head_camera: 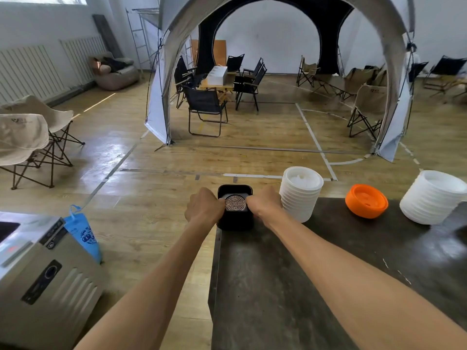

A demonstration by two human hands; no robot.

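A small black box stands at the far left corner of a dark table. A round disc with a maze-like metal pattern sits at the top of the box. My left hand grips the left side of the disc and box, fingers curled. On the disc's right side, my right hand holds with fingers curled round. What lies under the disc is hidden.
Two stacks of white plastic bowls and an orange lid stand along the table's far edge. A metal machine and a blue bag are on the left. Folding chairs and a tent fill the wooden floor beyond.
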